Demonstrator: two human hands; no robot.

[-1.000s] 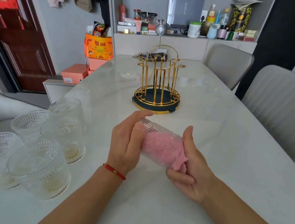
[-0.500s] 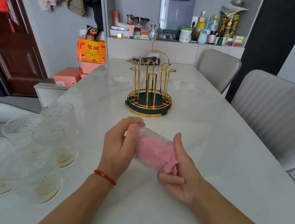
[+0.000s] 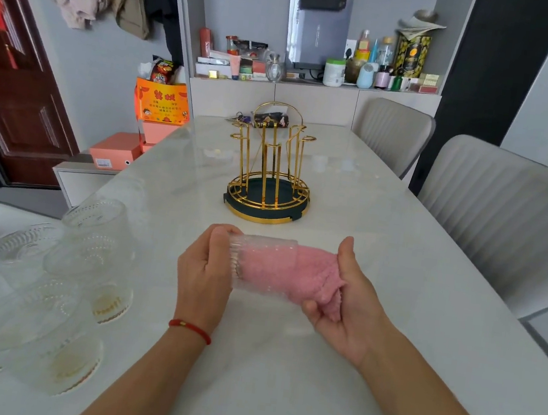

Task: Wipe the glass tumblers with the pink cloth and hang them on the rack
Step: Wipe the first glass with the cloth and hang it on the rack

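Above the table (image 3: 279,380), two hands hold one glass.
Left hand (image 3: 204,271) grips the tumbler (image 3: 259,260); right hand (image 3: 346,306) grips the pink cloth (image 3: 319,278). A loose grip could drop it.

Single head-worn wide-angle view, facing forward and down, close over the table (image 3: 366,374)

A pink cloth (image 3: 286,274) fills a clear beaded tumbler (image 3: 258,264); the rack (image 3: 270,172) is gold with a dark green base on a pale marbled worktop (image 3: 397,257).
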